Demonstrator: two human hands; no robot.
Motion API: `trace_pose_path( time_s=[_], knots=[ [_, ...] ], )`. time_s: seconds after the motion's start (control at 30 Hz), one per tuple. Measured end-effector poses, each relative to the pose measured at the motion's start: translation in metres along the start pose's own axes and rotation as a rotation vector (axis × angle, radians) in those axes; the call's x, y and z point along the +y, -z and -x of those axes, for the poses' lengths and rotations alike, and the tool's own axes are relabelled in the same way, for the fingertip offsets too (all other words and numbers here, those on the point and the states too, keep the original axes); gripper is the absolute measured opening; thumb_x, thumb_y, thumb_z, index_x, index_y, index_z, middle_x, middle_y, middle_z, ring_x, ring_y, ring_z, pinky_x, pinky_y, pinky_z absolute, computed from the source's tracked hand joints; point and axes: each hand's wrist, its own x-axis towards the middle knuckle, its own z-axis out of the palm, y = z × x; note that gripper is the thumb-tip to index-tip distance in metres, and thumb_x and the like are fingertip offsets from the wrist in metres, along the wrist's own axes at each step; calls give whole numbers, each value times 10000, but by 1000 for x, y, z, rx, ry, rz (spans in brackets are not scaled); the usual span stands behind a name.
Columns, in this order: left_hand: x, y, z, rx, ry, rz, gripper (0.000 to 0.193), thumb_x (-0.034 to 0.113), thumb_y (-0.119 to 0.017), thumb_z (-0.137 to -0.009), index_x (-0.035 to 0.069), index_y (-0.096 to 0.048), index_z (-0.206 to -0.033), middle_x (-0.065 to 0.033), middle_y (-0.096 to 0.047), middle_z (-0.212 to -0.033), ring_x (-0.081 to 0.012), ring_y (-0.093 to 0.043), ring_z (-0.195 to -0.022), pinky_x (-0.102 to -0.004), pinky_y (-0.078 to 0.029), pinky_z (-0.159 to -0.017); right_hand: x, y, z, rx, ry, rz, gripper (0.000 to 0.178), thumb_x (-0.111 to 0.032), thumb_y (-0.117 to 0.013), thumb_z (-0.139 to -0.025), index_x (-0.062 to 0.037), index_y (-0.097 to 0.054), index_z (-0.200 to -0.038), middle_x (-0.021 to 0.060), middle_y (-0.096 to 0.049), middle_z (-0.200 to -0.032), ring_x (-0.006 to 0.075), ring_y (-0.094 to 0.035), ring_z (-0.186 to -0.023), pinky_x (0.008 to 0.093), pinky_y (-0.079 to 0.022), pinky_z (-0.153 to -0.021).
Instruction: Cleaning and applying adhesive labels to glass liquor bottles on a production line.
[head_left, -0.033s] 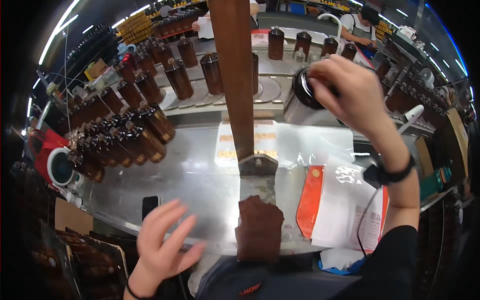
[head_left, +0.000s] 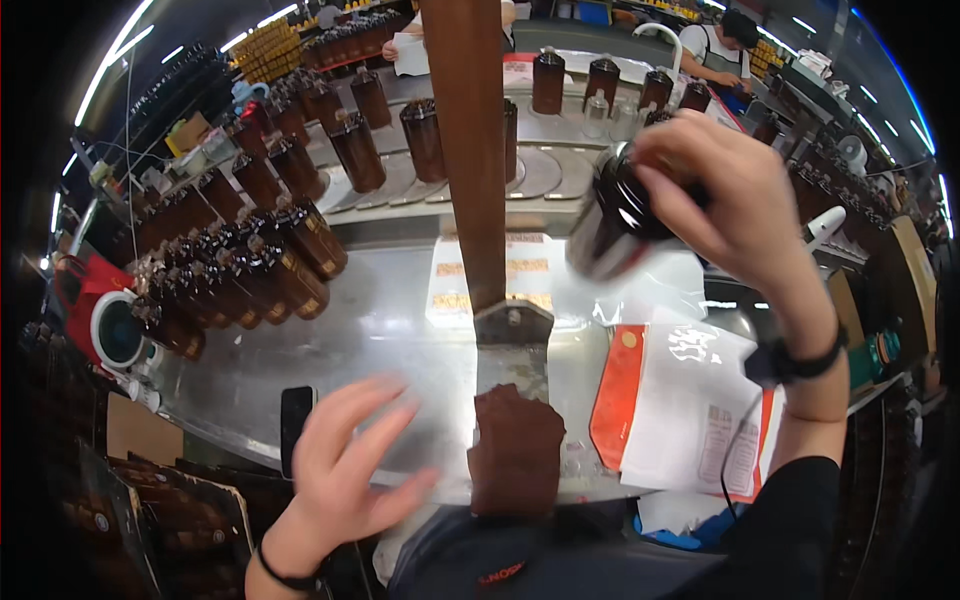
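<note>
My right hand [head_left: 725,185] grips a dark glossy bottle [head_left: 612,220] by its top end. It is tilted and blurred, held above the right side of the metal table [head_left: 380,330]. The fingers and palm hide the bottle's neck. My left hand [head_left: 355,465] hovers over the table's near edge, fingers spread and blurred, holding nothing. Beside it lies a black phone [head_left: 297,425]. A white sheet with gold labels [head_left: 455,275] lies at mid-table, partly behind a brown upright post [head_left: 470,150]. White printed paper [head_left: 690,420] and an orange-red sleeve [head_left: 618,395] rest below my right hand.
The post stands on a metal bracket [head_left: 514,325], with a ragged brown flap [head_left: 517,450] nearer me. Brown bottles [head_left: 285,270] crowd the table's left; others [head_left: 424,140] stand on the conveyor [head_left: 400,200] beyond. A tape roll [head_left: 120,332] sits far left. Another person [head_left: 715,60] works at back right.
My right hand has lifted the bottle off the far right and tilted it, shifting slightly right and down. My left hand has moved a little to the right and stays spread.
</note>
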Motion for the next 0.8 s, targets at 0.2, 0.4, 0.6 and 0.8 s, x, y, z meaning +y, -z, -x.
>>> trace_pose_path(
  time_s=[0.2,0.4,0.6,0.8],
  knots=[
    [28,-77,-50,-340,-25,1234,1139,270,-776,-794,29,76,-1512,-217,-260,-1508,-289,-293,-1393,-391,-260,-1135,-60,3,21,-442,-245,-879,122,-110,-608,-838,-9,-662,-881,46,-633,-776,144,-589,-672,263,-450,-618],
    [0,-117,-9,-236,647,1453,900,236,-705,-859,32,-105,-1498,-162,-405,-1402,-249,-410,-1311,-385,-341,-1090,-79,-91,82,-720,-800,-968,378,-255,-575,-961,-21,-571,-1257,30,-648,-822,77,-583,-768,241,-470,-725],
    [-26,-144,4,-165,651,1321,892,223,-693,-870,2,-95,-1494,-174,-454,-1365,-244,-472,-1263,-366,-386,-1057,-96,-123,121,-748,-928,-1204,661,-275,-676,-911,88,-393,-1386,50,-628,-880,72,-567,-828,239,-466,-765],
    [-41,-153,-10,-147,573,1235,1017,320,-705,-867,-89,-2,-1478,-230,-419,-1400,-262,-456,-1285,-362,-367,-1067,-92,-138,124,-497,-1118,-1448,606,-145,-654,-910,31,-383,-1422,-3,-571,-936,50,-494,-822,215,-411,-728]
  ],
)
